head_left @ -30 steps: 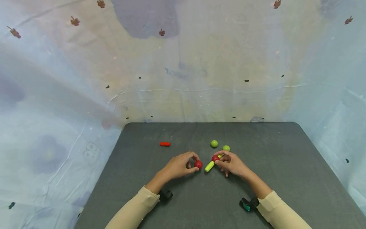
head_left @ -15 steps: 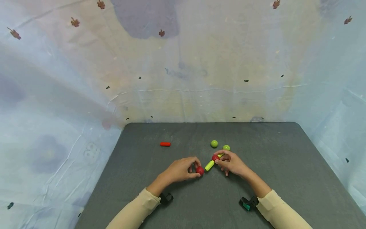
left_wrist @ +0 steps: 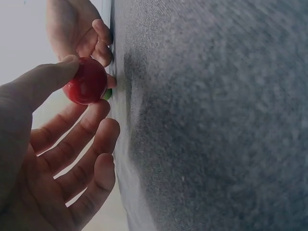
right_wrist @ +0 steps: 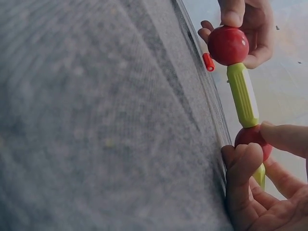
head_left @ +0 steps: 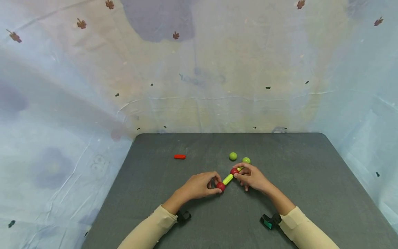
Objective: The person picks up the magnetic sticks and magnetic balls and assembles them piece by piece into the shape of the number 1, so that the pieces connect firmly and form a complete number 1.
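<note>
My left hand (head_left: 200, 185) pinches a glossy red ball (left_wrist: 86, 81) between thumb and fingertips. That ball sits at the near end of a yellow-green ribbed rod (right_wrist: 243, 95). At the rod's other end is a second red ball (right_wrist: 252, 140), which my right hand (head_left: 253, 178) grips with thumb and fingers. Beyond it a second yellow-green rod (right_wrist: 260, 176) shows, partly hidden by the right fingers. A green ball (head_left: 246, 160) lies at that rod's far end, just past the right fingertips. In the head view, balls and rods form one slanting line.
On the dark grey table (head_left: 199, 221) a loose green ball (head_left: 233, 156) lies behind the right hand. A short red rod (head_left: 179, 156) lies at the back left. A patterned plastic sheet (head_left: 199, 69) hangs behind the table and along its sides.
My left hand has moved toward me and right, bringing its red ball from beside the line up to the near end of the yellow-green rod. The right hand has stayed nearly still.
</note>
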Action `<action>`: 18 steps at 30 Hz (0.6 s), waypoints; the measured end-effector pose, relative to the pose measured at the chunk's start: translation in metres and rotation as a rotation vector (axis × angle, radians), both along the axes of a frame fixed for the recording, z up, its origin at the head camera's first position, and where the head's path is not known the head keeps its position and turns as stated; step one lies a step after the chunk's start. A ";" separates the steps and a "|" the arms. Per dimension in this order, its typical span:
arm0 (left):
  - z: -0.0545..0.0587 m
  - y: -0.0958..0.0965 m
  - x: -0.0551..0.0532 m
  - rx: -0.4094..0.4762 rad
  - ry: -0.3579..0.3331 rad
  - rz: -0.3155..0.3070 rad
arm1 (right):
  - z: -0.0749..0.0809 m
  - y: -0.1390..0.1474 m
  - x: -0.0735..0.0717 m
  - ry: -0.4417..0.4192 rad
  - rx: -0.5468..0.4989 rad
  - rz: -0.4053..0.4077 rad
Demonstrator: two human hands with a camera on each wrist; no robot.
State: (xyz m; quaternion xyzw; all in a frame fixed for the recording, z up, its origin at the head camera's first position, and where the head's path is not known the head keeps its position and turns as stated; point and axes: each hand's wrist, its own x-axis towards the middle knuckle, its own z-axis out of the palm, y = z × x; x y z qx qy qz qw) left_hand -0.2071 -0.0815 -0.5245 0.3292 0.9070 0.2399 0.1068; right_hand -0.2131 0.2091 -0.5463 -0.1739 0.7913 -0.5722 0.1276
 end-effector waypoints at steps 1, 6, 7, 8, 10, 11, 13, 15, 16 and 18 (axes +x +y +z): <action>0.000 0.000 0.000 -0.002 -0.004 0.003 | 0.000 0.000 0.000 0.002 0.003 -0.002; -0.001 0.001 -0.001 -0.003 -0.016 0.011 | 0.001 0.000 0.001 0.010 0.015 -0.009; 0.000 0.001 -0.001 0.000 -0.017 0.013 | 0.001 0.001 0.001 0.008 0.012 -0.011; 0.000 0.000 -0.001 0.002 -0.016 0.013 | 0.001 0.001 0.001 0.008 0.010 -0.012; 0.000 0.000 -0.001 0.008 -0.017 0.014 | 0.001 0.001 0.001 0.008 0.010 -0.013; 0.000 0.000 -0.001 0.011 -0.017 0.014 | 0.002 0.000 0.001 0.009 0.012 -0.015; 0.000 -0.001 -0.002 0.015 -0.019 0.015 | 0.002 0.000 0.001 0.007 0.009 -0.015; 0.001 -0.003 -0.002 0.016 -0.023 0.017 | 0.003 0.000 0.001 0.005 0.010 -0.017; 0.000 -0.004 -0.003 0.018 -0.022 0.018 | 0.003 0.000 0.001 0.003 0.010 -0.018; 0.000 -0.008 -0.004 0.020 -0.023 0.027 | 0.003 0.000 0.001 0.001 0.013 -0.019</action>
